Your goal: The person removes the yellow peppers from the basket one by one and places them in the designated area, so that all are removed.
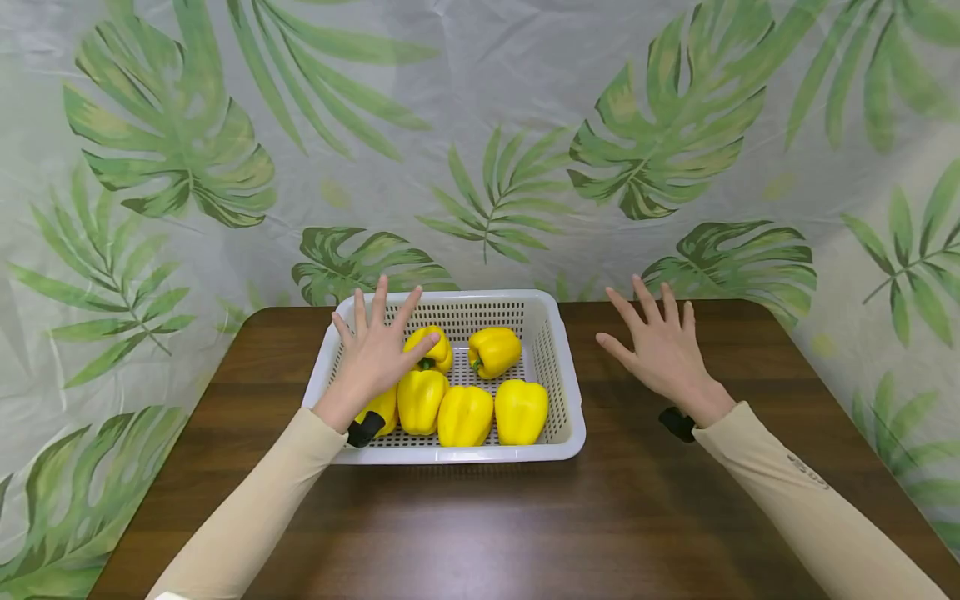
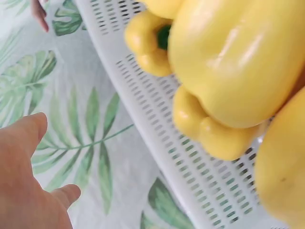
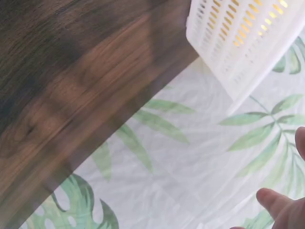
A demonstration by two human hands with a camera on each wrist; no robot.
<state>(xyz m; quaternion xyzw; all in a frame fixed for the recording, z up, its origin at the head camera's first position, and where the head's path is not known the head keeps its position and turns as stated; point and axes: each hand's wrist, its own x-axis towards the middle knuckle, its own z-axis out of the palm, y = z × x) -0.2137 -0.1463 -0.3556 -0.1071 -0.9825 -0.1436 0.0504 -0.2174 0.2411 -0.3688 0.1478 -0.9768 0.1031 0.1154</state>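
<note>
Yellow peppers [image 1: 466, 417] lie nearer the left of two spread-fingered hands [image 1: 375, 350] [image 1: 663, 354].

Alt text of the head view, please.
White perforated plastic basket of yellow bell peppers on a dark brown wooden table. A bare, outspread left hand partly hides the basket; a bare, outspread right hand is to its right.

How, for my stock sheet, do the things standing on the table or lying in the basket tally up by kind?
Yellow bell peppers: 6 visible, all in the basket
White plastic basket: 1
Total: 7 in view; the left hand covers part of the basket, so I can't rule out another pepper behind it.
</note>
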